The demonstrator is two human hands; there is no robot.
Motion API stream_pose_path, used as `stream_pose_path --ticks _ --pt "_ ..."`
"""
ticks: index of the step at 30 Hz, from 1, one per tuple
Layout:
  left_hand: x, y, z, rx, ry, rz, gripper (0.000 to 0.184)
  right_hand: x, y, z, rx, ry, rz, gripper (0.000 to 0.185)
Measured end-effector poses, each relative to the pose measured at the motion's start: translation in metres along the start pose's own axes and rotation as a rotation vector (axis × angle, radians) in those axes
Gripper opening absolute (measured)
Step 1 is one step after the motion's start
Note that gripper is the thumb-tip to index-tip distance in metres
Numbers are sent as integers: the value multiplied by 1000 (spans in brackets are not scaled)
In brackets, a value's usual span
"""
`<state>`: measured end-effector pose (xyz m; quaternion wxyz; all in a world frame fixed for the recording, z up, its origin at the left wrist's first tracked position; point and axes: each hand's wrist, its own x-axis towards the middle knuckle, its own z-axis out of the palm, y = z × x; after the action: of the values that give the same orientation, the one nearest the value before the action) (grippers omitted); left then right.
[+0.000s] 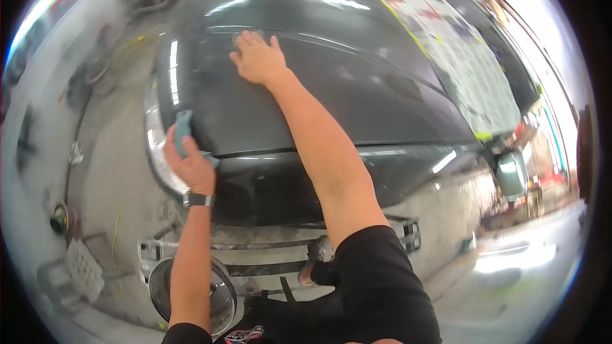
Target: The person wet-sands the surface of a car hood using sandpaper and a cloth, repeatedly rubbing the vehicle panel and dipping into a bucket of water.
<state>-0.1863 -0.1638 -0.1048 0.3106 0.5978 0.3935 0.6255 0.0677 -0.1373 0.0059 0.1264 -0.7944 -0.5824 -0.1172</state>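
Note:
A dark, glossy car hood (255, 111) fills the middle of the view. My right hand (260, 58) lies on it palm down, fingers spread, with nothing in it. My left hand (189, 162), a watch (198, 199) on its wrist, is at the hood's front corner, close to the curved light-coloured edge of the car. Its fingers are closed round a blue cloth (183, 126), which sticks out above and beside the hand. The palm side of each hand is hidden.
Masking sheet (472, 70) with yellow-green tape (401, 19) covers the windshield area. A side mirror (512, 175) juts out at right. Below are a metal stand (408, 232) and a round, drum-like thing (220, 299). A yellow cord (116, 229) runs along the floor.

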Motion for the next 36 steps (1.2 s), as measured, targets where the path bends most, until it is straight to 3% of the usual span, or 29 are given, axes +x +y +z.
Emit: stream_pose_path --ticks 3,4,5,8,9,11,13,15,16,18,19,21,22,25,26,29,30,33,34,36 --pt "-2 -7 2 -80 -3 -24 36 -96 66 -84 -83 -25 231 63" --pt "-1 -9 2 -81 -7 -41 36 -139 113 -94 -101 121 274 63" --pt "-1 -10 2 -78 -4 -32 36 -180 144 -128 -31 108 474 61" --pt "-1 -13 3 -58 -3 -37 37 -292 271 -183 -201 166 837 58" --pt "-2 -9 2 -53 -7 -61 37 -298 282 -188 -196 141 881 57" --pt "-1 -6 -1 -53 -18 -69 38 -256 253 -167 -306 51 832 57" --pt "-1 -15 3 -70 1 -57 39 -194 164 -150 -231 -29 653 59" --pt "1 -13 -1 -23 -25 -44 39 -144 110 -85 -210 110 379 65" --pt "1 -13 -1 0 -41 -38 39 -126 99 -63 -116 122 365 66" --pt "4 -14 0 -1 -39 -34 40 -141 122 -91 -64 4 299 63" --pt "1 -17 -1 2 -35 -44 40 -166 131 -128 -73 -7 443 61" --pt "-1 -24 1 -63 -14 -52 40 -224 232 -152 -232 118 635 58" --pt "2 -26 4 -100 1 -50 40 -255 274 -176 -122 171 782 56" --pt "0 -11 1 -89 -18 -81 40 -254 283 -169 -314 114 850 55" --pt "0 -8 0 -68 -17 -81 40 -230 241 -167 -223 -2 761 55" --pt "-1 -10 0 -11 -10 -73 40 -181 87 -111 -271 89 346 58" --pt "2 -20 0 10 -10 -63 42 -175 67 -62 -173 279 214 58" --pt "6 -26 -1 26 -32 -56 41 -212 92 -98 -55 175 190 57" --pt "6 -27 0 20 -36 -68 39 -240 123 -122 -148 246 271 55" --pt "4 -26 4 -10 -2 -55 41 -288 204 -180 100 174 714 54"
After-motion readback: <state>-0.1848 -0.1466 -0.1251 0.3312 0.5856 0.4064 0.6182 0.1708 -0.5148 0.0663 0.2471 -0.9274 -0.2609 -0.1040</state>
